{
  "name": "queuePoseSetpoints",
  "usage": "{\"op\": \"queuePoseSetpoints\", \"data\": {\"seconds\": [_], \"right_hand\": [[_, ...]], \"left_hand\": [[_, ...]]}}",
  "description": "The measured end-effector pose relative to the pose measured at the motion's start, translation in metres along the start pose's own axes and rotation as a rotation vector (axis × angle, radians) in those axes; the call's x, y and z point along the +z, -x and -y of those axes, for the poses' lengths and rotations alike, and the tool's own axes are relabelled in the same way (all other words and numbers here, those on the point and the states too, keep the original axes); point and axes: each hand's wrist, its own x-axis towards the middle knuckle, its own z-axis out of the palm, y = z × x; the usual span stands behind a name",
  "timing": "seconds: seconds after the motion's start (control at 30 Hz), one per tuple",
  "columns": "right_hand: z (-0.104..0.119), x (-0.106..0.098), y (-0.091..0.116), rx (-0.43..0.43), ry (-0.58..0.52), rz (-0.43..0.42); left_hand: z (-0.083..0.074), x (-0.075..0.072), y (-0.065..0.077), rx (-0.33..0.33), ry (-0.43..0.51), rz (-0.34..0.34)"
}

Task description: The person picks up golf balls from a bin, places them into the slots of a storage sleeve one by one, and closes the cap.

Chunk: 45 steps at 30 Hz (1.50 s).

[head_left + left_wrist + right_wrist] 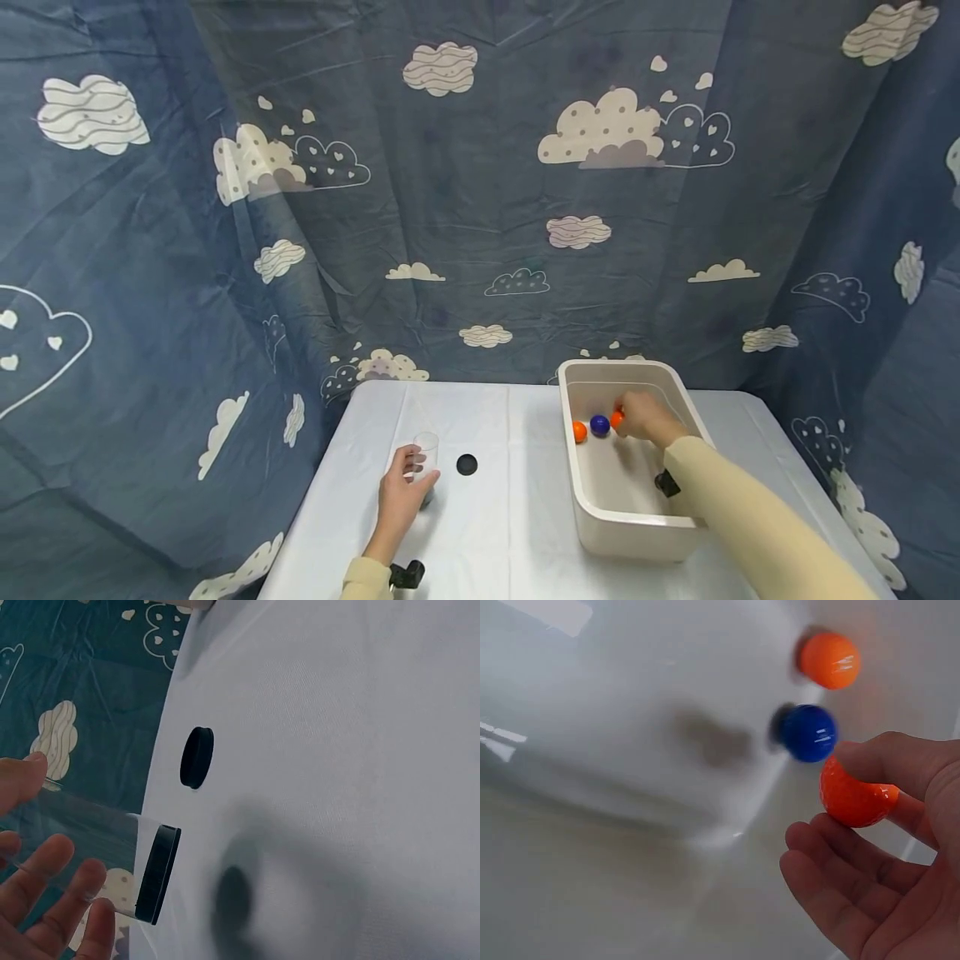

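Observation:
In the head view my left hand grips a clear cylindrical container on the left of the table. The left wrist view shows its black base and the fingers around its clear wall. A round black lid lies to the right of that hand. Inside a beige bin my right hand pinches an orange ball between thumb and forefinger, the other fingers spread below. Close to it a blue ball and another orange ball lie on the bin's floor.
The bin stands on the right part of a table covered with white cloth. Its walls rise around my right hand and forearm. A dark blue curtain with cloud prints hangs behind the table and along both sides.

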Motion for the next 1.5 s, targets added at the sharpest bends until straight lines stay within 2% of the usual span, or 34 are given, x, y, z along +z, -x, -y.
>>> {"op": "queuePoseSetpoints", "data": {"seconds": [0.3, 0.5, 0.73, 0.97, 1.17, 1.5], "right_hand": [[0.018, -0.016, 0.005, -0.131, 0.043, -0.042], [0.027, -0.024, 0.017, -0.153, 0.043, -0.087], [0.038, -0.035, 0.029, -0.162, -0.052, -0.098], [0.053, -0.045, 0.037, -0.119, -0.182, -0.089], [0.07, -0.05, 0.046, -0.115, -0.239, -0.126], [0.104, -0.053, 0.061, -0.201, -0.342, -0.139]], "left_hand": [[-0.01, 0.004, 0.004, 0.062, 0.012, -0.025], [-0.02, 0.006, 0.008, 0.08, 0.003, -0.029], [-0.034, 0.008, 0.011, 0.118, 0.017, 0.0], [-0.044, 0.009, 0.012, 0.166, -0.009, -0.002], [-0.052, 0.011, 0.011, 0.18, -0.011, 0.006], [-0.065, 0.014, 0.012, 0.239, 0.01, 0.018]]}}
